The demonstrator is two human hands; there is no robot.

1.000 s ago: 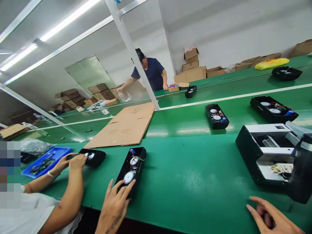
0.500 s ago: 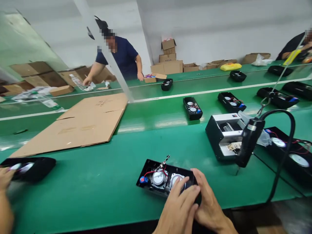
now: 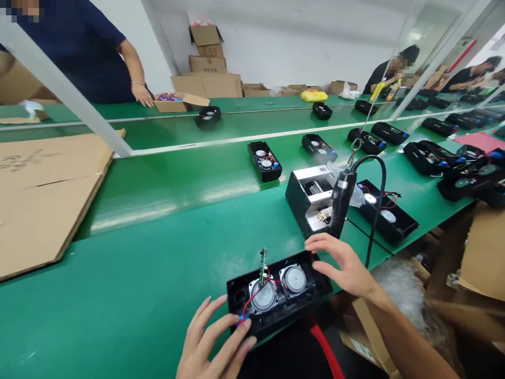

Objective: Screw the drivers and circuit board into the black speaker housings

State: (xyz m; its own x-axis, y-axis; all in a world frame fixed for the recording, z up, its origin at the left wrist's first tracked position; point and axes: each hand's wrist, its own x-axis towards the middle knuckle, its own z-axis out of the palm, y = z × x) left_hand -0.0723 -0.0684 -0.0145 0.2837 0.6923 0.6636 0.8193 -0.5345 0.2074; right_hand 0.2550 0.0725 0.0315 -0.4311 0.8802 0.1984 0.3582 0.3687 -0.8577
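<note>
1. Speaker housing (image 3: 281,302) sits at the worktop (image 3: 138,295) edge.
2. Left grip (image 3: 213,345) touches one end; closed or not, I cannot tell.
3. Right grip (image 3: 345,263) is open by the other.
4. Cardboard (image 3: 47,205) bears illegible print.

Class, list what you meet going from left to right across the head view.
Flat brown cardboard sheet, person's left hand, upright green circuit board, black cylindrical power screwdriver, long open black housing just right of it, flat pink sheet.

Green bench (image 3: 138,300): open black speaker case (image 3: 278,301) at near edge, black-and-white machine (image 3: 311,202) beyond, flattened cardboard (image 3: 51,197) left.
</note>
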